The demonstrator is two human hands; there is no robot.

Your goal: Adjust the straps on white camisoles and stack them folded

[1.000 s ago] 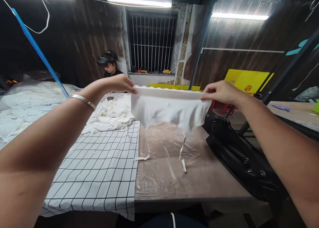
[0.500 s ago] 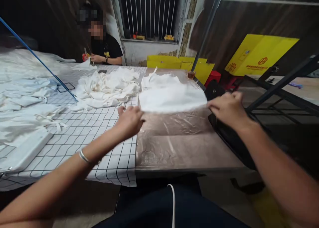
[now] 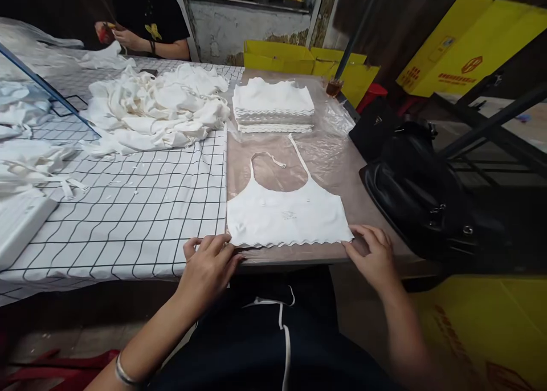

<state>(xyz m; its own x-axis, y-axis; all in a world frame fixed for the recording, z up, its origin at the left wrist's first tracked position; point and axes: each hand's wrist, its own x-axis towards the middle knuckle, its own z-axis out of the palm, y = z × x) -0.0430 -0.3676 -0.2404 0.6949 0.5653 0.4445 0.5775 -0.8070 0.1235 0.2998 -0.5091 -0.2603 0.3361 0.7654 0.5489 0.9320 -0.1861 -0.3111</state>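
A white strappy bra top (image 3: pixel 284 217) lies flat on the plastic-covered part of the table, its wavy hem towards me and faint print in its middle. Its two thin straps stretch away from me, the left one curled. My left hand (image 3: pixel 209 260) is closed on the hem's left corner. At the opposite corner, my right hand (image 3: pixel 371 251) pinches the fabric between thumb and fingers. Behind the top stands a neat stack of folded white garments (image 3: pixel 273 106).
A loose heap of white garments (image 3: pixel 158 106) covers the checked cloth (image 3: pixel 171 208) on the left. A black bag (image 3: pixel 419 191) sits at the table's right edge. Yellow boxes (image 3: pixel 277 57) stand behind. Across the table, a person (image 3: pixel 149 20) handles something small.
The bra top has come down and towards me, and now lies flat with its straps spread out. Both hands have moved nearer to me, still at its corners. The camera has tilted down.
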